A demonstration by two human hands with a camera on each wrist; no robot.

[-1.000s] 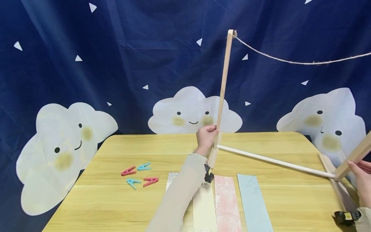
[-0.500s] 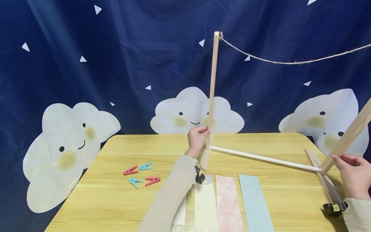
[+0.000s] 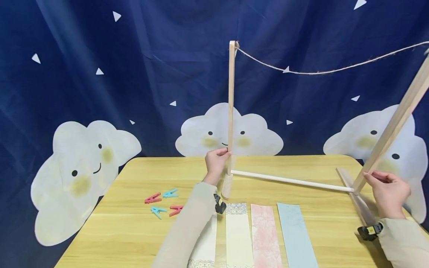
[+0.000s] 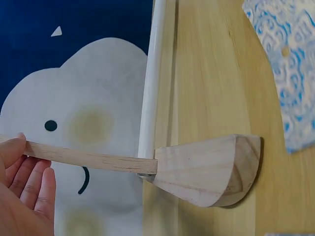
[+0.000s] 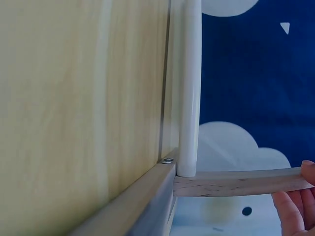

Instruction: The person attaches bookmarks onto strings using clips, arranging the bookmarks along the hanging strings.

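pale wooden frame point(image 3: 291, 181) stands on a light wood-grain tabletop point(image 3: 114, 230), its left end near the middle of the far edge, its right end near the right edge. nearest, four long paper strips lie side by side: a white one with lacy print point(image 3: 208, 240), partly hidden by the beige left sleeve point(image 3: 191, 223), then a cream one point(image 3: 238, 236), a pink one point(image 3: 265, 236) and a light blue one point(image 3: 296, 234). toward the left edge are two red plastic clothespegs point(image 3: 153, 198) and two blue ones point(image 3: 170, 193). the right hand point(image 3: 390, 193) pinches the squared right post point(image 3: 394, 128) low down, above its flat foot point(image 3: 363, 210); the left hand point(image 3: 216, 163), farther off, pinches the squared left post point(image 3: 231, 100) between thumb and fingers, above its foot point(image 4: 206, 172). a round white rod point(image 5: 189, 88) joins the posts at the bottom. thin tan twine point(image 3: 315, 73), tied at the left post's top, sags across toward the right one. beyond the far edge hangs dark blue cloth point(image 3: 187, 56) with white smiling clouds point(image 3: 214, 123) and small white triangles point(image 3: 173, 103).
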